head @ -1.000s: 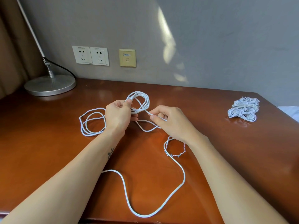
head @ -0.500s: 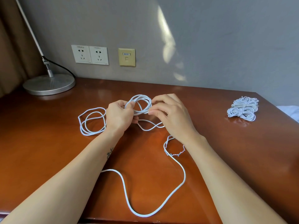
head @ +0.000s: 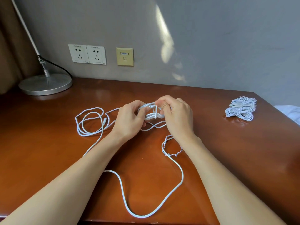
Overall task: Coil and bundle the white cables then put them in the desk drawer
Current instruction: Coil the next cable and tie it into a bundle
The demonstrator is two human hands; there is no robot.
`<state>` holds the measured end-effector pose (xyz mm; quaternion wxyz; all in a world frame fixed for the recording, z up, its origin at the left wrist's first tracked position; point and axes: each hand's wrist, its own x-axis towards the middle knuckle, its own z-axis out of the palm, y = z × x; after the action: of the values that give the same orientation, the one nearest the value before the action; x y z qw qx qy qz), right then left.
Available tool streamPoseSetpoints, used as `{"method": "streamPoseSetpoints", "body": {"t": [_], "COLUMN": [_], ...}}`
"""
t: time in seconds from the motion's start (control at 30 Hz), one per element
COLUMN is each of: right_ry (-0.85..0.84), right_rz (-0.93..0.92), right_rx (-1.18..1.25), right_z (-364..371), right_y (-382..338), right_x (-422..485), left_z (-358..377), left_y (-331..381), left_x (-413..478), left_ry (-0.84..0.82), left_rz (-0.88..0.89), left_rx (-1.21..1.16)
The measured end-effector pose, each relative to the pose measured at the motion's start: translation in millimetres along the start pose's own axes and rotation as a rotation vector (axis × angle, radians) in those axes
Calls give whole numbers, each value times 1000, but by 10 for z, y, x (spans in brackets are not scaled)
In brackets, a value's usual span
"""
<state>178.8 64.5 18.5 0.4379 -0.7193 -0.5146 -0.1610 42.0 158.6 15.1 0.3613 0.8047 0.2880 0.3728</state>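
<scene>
A small coil of white cable (head: 151, 113) is held above the middle of the wooden desk (head: 48, 151). My left hand (head: 129, 119) grips its left side and my right hand (head: 177, 116) pinches its right side, with one turn of cable running across the coil. More loose white cable lies in loops (head: 90, 122) to the left and trails in a long curve (head: 146, 215) toward the desk's front edge. A frayed stretch (head: 173, 154) shows coloured wires. Bundled white cables (head: 241, 108) lie at the right. The drawer is not in view.
A silver lamp base (head: 45, 84) with a black cord stands at the back left. Two wall sockets (head: 87, 54) and a beige data port (head: 125, 56) sit on the grey wall. The desk's right edge slopes down past the bundles, beside white fabric (head: 290, 112).
My right hand has moved up and left onto the coil and now pinches it. The coil has been flattened between both hands, with a turn of cable wrapped across it.
</scene>
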Motion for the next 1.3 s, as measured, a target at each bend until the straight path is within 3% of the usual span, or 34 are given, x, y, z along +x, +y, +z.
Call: {"method": "streamPoseSetpoints", "body": {"t": [0.27, 0.53, 0.87, 1.3], "right_ry": [60, 0, -22, -30], "right_rz": [168, 329, 315, 293], "right_rx": [55, 62, 67, 140], "right_z": [-45, -39, -52, -49], "right_y": [17, 63, 45, 137], "right_x": [23, 68, 70, 96], "left_z": [-10, -30, -51, -59], "left_y": [20, 25, 8, -38], "left_x": [-49, -47, -12, 30], "left_ry": [-157, -223, -273, -339], "left_rz": [171, 274, 245, 222], "left_rx": [-37, 21, 217, 150]}}
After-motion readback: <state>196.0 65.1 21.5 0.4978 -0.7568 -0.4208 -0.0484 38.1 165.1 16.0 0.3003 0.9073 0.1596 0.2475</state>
